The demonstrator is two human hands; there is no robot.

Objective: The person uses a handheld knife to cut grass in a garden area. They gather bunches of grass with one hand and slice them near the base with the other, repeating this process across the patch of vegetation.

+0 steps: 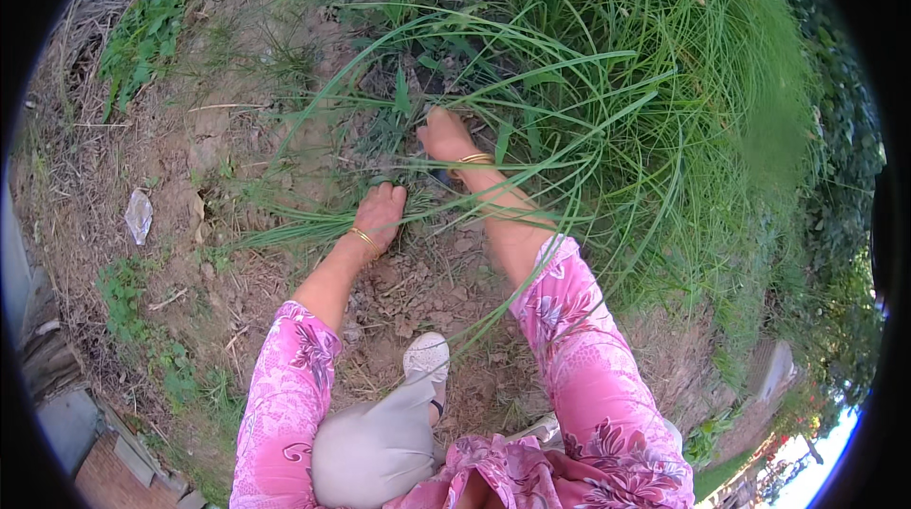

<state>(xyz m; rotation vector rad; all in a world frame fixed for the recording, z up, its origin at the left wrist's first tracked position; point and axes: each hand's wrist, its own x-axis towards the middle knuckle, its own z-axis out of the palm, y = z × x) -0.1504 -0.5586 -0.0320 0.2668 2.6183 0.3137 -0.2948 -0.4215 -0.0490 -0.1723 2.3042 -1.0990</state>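
Both arms stretched forward and down; left hand (381, 212) seemingly closed, knuckles up; right hand (444, 134) extended farther, fingers hidden.

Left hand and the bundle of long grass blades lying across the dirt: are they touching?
Touching. The head view shows the left hand closed in a grip on the bundle of grass blades, which runs out leftward from under its fingers.

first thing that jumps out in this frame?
The pink floral sleeves coming up from the lower edge, both wrists in gold bangles. The left hand grips a bundle of long grass blades low over bare dirt at centre, while the right hand reaches into the big green grass clump at upper right.
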